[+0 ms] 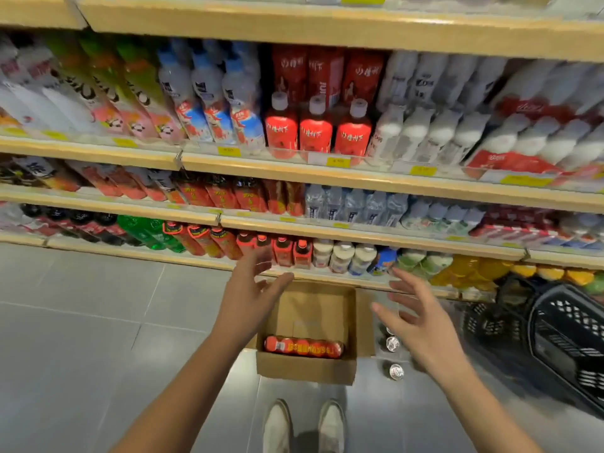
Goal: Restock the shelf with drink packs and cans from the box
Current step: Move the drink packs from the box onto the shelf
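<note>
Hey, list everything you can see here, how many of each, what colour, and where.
shelves: several tiers, tan edges, across the upper frame
bottles: many, red, white, green, orange and more, filling the shelves
cardboard box: one, brown, open, on the floor below the shelves
drink pack: one, red-orange, lying in the box by its near wall
cans: at least two, silver tops, on the floor right of the box
basket: one, black, far right
floor: grey tiles
shoes: two, pale, bottom centre
left hand: open, empty, above the box's left side
right hand: open, empty, above the cans
</note>
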The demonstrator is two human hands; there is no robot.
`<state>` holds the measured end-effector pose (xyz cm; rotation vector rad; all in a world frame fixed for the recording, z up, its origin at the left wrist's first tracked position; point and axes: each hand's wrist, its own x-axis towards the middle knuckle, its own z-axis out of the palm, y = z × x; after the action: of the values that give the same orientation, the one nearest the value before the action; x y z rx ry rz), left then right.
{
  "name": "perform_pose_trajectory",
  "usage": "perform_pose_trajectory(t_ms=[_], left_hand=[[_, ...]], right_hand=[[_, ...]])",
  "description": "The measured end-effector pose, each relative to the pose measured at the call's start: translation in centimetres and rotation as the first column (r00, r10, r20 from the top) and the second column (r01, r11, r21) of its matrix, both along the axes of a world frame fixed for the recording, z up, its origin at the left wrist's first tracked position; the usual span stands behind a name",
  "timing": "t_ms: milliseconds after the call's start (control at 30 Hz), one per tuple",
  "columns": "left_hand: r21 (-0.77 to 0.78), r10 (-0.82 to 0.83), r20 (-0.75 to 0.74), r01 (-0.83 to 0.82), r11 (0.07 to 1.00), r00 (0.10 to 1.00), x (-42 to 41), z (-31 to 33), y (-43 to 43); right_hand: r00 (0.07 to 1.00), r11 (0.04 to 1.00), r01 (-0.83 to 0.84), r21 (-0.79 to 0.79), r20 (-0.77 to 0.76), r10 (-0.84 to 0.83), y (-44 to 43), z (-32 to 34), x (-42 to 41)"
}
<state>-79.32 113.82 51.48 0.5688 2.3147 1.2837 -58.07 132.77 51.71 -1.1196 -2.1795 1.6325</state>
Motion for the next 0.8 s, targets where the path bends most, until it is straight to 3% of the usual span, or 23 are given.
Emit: perform_pose_trajectory(t_ms=[233,467,633,800], left_hand=[[-0.167,0.031,0.104,-0.013,0.986,0.994,-0.3,-15.8,-2.7],[-0.327,0.035,0.199,0.033,0.944,0.979,0.1,-38.1,-5.5],[-0.335,0.035,0.266,0.058,0.940,0.963,0.1,-51.8,-6.7],[-0.339,-0.101,0.210,0.169,0.925,0.973,0.0,-61.2,-8.1]], right_hand=[[0.984,0.997,0.018,-0.079,0.176,-0.004,-1.5,-15.9,-0.7],[0.961,0.994,-0.072,-0.079,0.261,0.090,-1.6,-38.1,-1.5],[0.937,0.983,-0.150,-0.107,0.301,0.176,-1.1,-52.7,-0.8],[0.910,0.966,-0.258,-0.018,0.332,0.249,-0.4,-61.6,-0.7]])
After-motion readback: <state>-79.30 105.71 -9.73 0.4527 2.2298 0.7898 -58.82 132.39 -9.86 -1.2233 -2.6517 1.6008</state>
